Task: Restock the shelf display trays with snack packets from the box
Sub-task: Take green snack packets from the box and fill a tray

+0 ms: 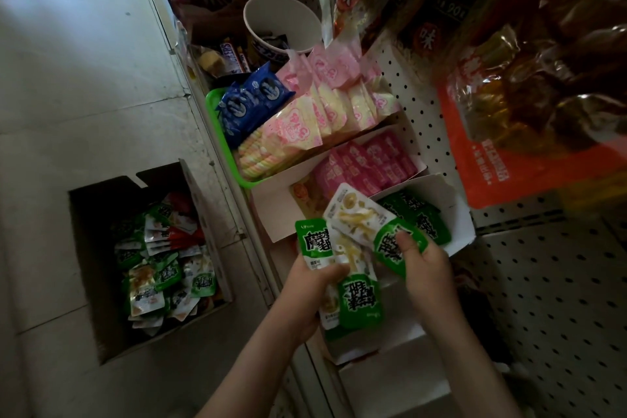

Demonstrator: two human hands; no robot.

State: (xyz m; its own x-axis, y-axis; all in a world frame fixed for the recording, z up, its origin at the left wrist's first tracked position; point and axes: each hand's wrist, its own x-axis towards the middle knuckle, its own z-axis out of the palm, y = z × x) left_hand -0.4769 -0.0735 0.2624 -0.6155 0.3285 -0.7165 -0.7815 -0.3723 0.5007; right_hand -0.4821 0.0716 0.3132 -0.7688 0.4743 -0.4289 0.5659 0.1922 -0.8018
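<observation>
Pale tiled floor (84, 78) lies to my left and white pegboard (543, 282) backs the shelf to my right, all in dim light. The cardboard box (89, 248) sits open on the floor, well apart from my hands, with loose packets (163, 265) heaped inside. My left hand (307, 288) is curled round a fan of packets (356, 295), thumb across their lower ends. My right hand (428, 265) pinches one green packet (395, 244) at the fan's edge, thumb on top. It is just in front of the white card tray (458, 214), which already has a few green ones in it.

I think the fan is the weak point. These are small flat pouches of glossy film with rounded corners, slick against each other. If I tug one free too briskly, the rest may slide out of my left hand and drop off the shelf front to the floor. The tray is thin folded card with an uneven rim, so pushing packets in hard could buckle its wall. Some pouches in my fan show a white face rather than green. I cannot tell whether they are another flavour, but they could end up mixed in. The pink packets (369, 159) in the next tray sit close by.
</observation>
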